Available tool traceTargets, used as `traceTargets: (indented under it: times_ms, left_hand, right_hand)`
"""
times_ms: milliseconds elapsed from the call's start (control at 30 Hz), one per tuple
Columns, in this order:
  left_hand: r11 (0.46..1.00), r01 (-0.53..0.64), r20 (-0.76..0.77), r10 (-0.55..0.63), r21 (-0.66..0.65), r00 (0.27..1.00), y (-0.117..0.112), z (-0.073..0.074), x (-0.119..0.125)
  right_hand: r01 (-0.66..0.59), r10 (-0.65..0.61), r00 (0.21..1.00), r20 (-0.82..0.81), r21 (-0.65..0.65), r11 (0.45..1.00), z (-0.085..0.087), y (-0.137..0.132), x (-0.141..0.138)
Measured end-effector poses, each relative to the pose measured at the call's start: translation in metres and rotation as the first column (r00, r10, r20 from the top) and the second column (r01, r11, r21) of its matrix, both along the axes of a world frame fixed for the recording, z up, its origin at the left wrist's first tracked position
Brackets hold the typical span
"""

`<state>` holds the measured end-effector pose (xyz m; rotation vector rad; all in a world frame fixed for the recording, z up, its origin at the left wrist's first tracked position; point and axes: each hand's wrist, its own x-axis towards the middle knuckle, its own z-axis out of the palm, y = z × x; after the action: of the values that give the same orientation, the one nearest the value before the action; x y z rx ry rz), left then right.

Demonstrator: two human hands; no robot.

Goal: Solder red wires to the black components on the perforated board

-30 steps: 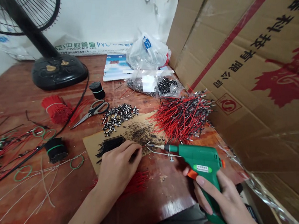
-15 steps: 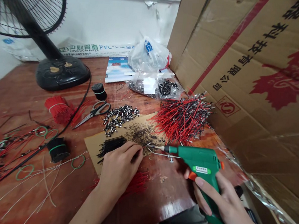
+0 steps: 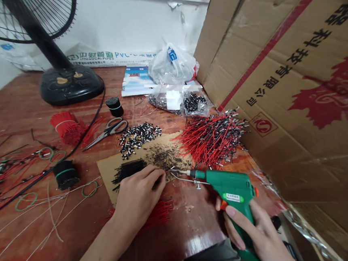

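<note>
A green soldering gun (image 3: 230, 182) is in my right hand (image 3: 258, 229), which wraps round its handle with a finger by the orange trigger. Its tip points left and reaches close to the fingertips of my left hand (image 3: 141, 188). Those fingers are pinched together over a scorched piece of cardboard (image 3: 106, 169); whatever they grip is hidden. Cut black wires (image 3: 127, 171) lie just left of the hand, on the cardboard. Red wires (image 3: 160, 212) show partly under the left wrist. Beyond the fingers is a pile of small black and silver connectors (image 3: 139, 137).
A heap of red wires with connectors (image 3: 212, 138) lies behind the gun, against a large carton (image 3: 273, 114). Scissors (image 3: 108, 131), a red wire bundle (image 3: 66, 127), a black wire bundle (image 3: 65, 174) and a fan (image 3: 71, 87) are on the left. Plastic bags (image 3: 170, 67) stand at the back.
The whole view has shifted very slightly. Both hands and the soldering gun keep nearly the same position, with the tip still at the left fingertips.
</note>
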<state>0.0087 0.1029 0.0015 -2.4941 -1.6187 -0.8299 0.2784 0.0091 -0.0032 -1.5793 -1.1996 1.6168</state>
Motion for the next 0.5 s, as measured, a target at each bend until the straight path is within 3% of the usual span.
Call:
traceTargets:
  times_ms: [500]
  left_hand:
    - [1.0,0.003,-0.027,-0.002,0.014,1.0,-0.0005,0.0008,0.0017]
  right_hand:
    - [0.011,-0.012,0.998,-0.058,-0.025,1.0,-0.0007,0.0004,-0.0017]
